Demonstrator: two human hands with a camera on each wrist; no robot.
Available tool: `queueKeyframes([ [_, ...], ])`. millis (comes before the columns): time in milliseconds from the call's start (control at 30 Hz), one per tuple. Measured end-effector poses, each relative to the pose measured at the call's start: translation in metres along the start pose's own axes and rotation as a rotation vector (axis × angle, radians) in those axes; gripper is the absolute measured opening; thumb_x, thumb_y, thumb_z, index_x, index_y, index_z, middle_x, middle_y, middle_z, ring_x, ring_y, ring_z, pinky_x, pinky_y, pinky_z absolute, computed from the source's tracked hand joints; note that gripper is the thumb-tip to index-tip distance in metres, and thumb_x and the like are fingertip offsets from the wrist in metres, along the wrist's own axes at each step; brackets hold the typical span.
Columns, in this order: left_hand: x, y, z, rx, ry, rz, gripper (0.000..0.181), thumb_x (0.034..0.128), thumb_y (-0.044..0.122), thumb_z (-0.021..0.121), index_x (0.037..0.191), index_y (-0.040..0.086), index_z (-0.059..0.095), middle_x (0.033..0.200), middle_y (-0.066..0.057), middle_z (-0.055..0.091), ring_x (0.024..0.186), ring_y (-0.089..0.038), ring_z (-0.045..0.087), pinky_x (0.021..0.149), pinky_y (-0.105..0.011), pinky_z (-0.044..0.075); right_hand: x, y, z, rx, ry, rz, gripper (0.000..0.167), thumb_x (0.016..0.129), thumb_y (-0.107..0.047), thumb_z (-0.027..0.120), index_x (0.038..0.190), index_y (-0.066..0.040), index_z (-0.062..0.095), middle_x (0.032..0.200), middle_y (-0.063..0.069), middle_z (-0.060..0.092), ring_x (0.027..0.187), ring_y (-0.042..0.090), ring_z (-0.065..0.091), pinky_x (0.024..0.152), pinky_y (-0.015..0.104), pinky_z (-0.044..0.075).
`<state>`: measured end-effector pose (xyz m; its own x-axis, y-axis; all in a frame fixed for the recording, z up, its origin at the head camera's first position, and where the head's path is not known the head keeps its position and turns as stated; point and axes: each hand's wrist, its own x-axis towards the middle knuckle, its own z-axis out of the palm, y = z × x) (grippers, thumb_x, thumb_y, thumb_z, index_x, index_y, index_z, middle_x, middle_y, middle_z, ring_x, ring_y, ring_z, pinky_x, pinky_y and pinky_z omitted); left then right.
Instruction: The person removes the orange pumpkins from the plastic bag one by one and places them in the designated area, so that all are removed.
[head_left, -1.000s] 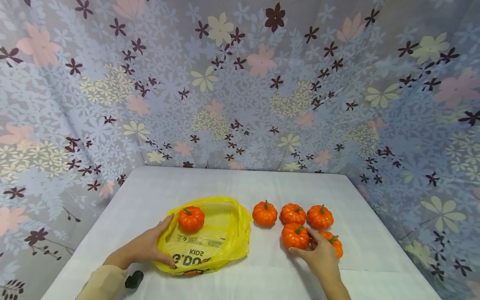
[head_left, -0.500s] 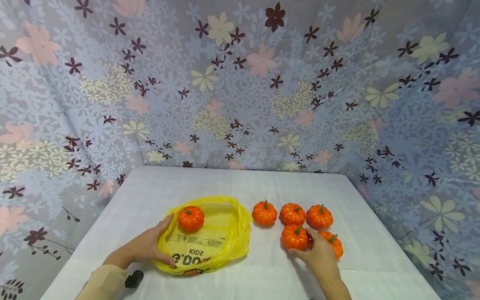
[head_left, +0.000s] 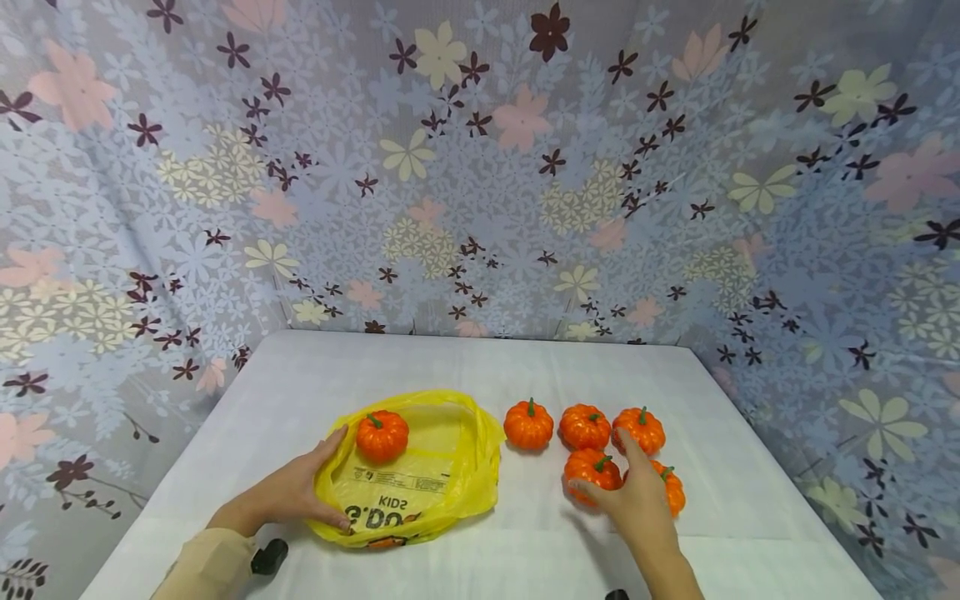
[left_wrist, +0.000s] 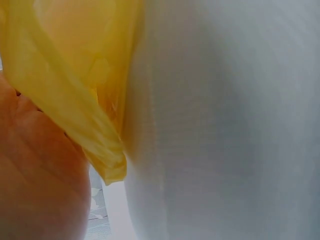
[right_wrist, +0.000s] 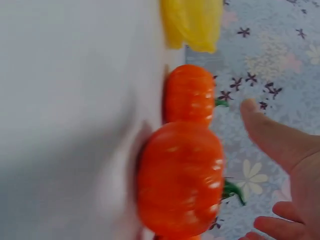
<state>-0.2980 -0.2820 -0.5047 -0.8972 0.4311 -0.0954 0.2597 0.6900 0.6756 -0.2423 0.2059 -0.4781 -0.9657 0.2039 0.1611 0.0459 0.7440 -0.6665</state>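
My left hand (head_left: 303, 483) rests against the left side of an open yellow plastic bag (head_left: 468, 479), its thumb and fingers spread along the rim. Inside the bag lies one small orange pumpkin (head_left: 382, 437) with a green stem. My right hand (head_left: 637, 496) hovers with spread fingers over the front pumpkin (head_left: 592, 468). A gap shows between the thumb and that pumpkin (right_wrist: 181, 180) in the right wrist view. The hand partly hides another pumpkin (head_left: 672, 490) to the right. In the left wrist view, the bag's yellow film (left_wrist: 75, 100) overlaps my palm (left_wrist: 40, 170).
Behind the right hand, more pumpkins stand in a row: a left one (head_left: 528, 426), a middle one (head_left: 585, 427) and a right one (head_left: 640, 430). The white table (head_left: 525, 554) ends at a floral curtain (head_left: 480, 208). A black object (head_left: 270, 557) sits by the left wrist.
My right hand has come off the front pumpkin, its fingers opening and rising. That pumpkin has shifted very slightly. The left hand and the bag have stayed in place.
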Motion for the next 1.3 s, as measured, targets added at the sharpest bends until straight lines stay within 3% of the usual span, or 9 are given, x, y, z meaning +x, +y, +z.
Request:
queueKeyframes([
  [133,-0.001,0.0,0.0,0.002,0.003,0.002,0.136,0.0632,0.05,0.093,0.162,0.006,0.011,0.163,-0.025,0.015,0.147,-0.049,0.018,0.115,-0.064,0.019,0.003,-0.012,-0.005,0.034,0.028,-0.031,0.119,0.069,-0.05,0.091,0.157,-0.001,0.029,0.151,0.026,0.043,0.134,0.044,0.045,0.108,0.06,0.039],
  [467,0.0,0.0,0.0,-0.007,0.005,0.013,0.137,0.063,0.05,0.094,0.162,0.006,0.01,0.163,-0.026,0.014,0.146,-0.05,0.016,0.115,-0.065,0.018,0.011,-0.043,0.0,0.013,-0.026,-0.097,0.109,0.071,-0.048,0.09,0.154,-0.003,0.036,0.153,0.024,0.042,0.138,0.045,0.04,0.108,0.062,0.037],
  [667,0.0,0.001,-0.001,-0.007,-0.001,0.012,0.137,0.0633,0.049,0.094,0.162,0.005,0.01,0.162,-0.028,0.014,0.146,-0.051,0.017,0.115,-0.065,0.019,0.016,-0.054,0.02,0.112,-0.073,-0.136,0.109,0.069,-0.05,0.091,0.153,-0.005,0.039,0.153,0.021,0.043,0.134,0.043,0.047,0.105,0.056,0.044],
  [967,-0.001,0.005,-0.002,-0.01,-0.017,-0.002,0.137,0.0636,0.047,0.094,0.162,0.005,0.009,0.162,-0.03,0.015,0.146,-0.052,0.016,0.115,-0.066,0.018,0.021,-0.075,0.058,0.249,-0.142,-0.21,0.098,0.068,-0.034,0.095,0.149,-0.005,0.047,0.146,0.017,0.052,0.129,0.039,0.054,0.103,0.054,0.046],
  [1300,-0.002,0.008,-0.003,0.0,-0.019,-0.002,0.137,0.0632,0.047,0.094,0.161,0.003,0.01,0.162,-0.028,0.015,0.145,-0.053,0.015,0.115,-0.065,0.018,0.024,-0.108,0.092,0.355,-0.318,-0.277,0.097,0.071,-0.031,0.093,0.149,0.0,0.045,0.149,0.02,0.049,0.134,0.037,0.049,0.107,0.047,0.044],
])
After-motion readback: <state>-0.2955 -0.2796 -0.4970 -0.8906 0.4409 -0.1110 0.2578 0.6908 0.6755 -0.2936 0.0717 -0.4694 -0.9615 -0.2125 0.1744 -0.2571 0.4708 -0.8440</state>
